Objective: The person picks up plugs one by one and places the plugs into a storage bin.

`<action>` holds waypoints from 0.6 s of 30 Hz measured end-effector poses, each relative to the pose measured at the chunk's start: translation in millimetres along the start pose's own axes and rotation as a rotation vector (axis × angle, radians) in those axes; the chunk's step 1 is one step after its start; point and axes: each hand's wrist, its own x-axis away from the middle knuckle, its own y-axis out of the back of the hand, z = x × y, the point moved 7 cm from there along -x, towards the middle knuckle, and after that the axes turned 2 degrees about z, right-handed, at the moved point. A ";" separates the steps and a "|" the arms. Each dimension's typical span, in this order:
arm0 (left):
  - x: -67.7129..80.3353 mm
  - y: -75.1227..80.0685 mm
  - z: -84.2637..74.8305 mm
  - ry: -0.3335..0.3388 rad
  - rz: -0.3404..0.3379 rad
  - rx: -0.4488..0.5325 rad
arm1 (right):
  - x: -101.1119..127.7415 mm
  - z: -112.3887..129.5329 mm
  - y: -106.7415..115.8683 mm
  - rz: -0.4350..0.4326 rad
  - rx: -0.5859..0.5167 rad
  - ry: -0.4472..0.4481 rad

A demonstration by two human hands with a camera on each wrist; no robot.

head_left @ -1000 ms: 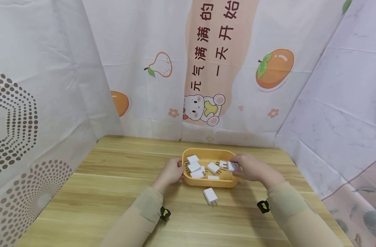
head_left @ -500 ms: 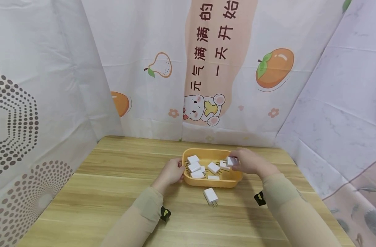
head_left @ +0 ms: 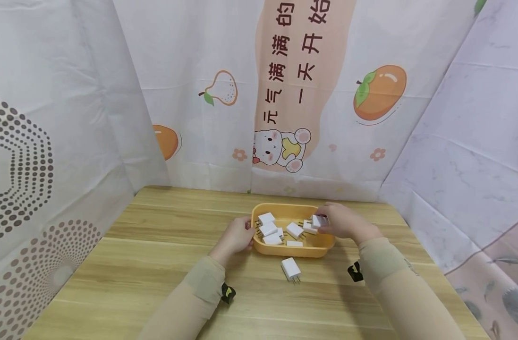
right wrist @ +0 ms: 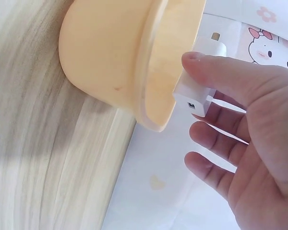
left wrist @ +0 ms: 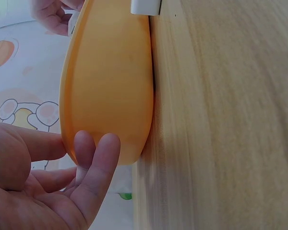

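A yellow plastic basket (head_left: pixel 292 250) sits on the table with several white charger plugs (head_left: pixel 294 230) lying inside. My left hand (head_left: pixel 236 235) holds its left end; in the left wrist view the thumb is at the rim of the basket (left wrist: pixel 110 81) and fingertips rest against the outer wall. Over the right end, my right hand (head_left: pixel 343 222) pinches a white charger plug (right wrist: pixel 199 91) between thumb and fingers, its prongs pointing left in the head view. The other right fingers are loosely bent. Another charger plug (head_left: pixel 291 268) lies on the table in front of the basket.
The wooden table (head_left: pixel 165 264) stretches out around the basket. A printed cloth (head_left: pixel 191 141) hangs behind its back edge, with more cloth at the left and right sides.
My right hand, with the charger plug, has moved slightly left and back over the basket's right end. The left hand, the basket and the loose charger plug have stayed in place.
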 end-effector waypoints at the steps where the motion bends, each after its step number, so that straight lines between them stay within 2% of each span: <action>1: 0.0 -0.1 -0.3 -0.003 0.000 -0.002 | -0.5 -0.7 -1.2 0.005 0.001 -0.008; 13: 0.9 0.9 -0.7 0.002 -0.001 0.000 | -4.8 -1.3 -15.7 0.006 0.019 0.030; 18: 2.0 1.0 -1.6 -0.009 -0.004 0.000 | -4.8 -3.7 -21.3 0.003 0.039 -0.010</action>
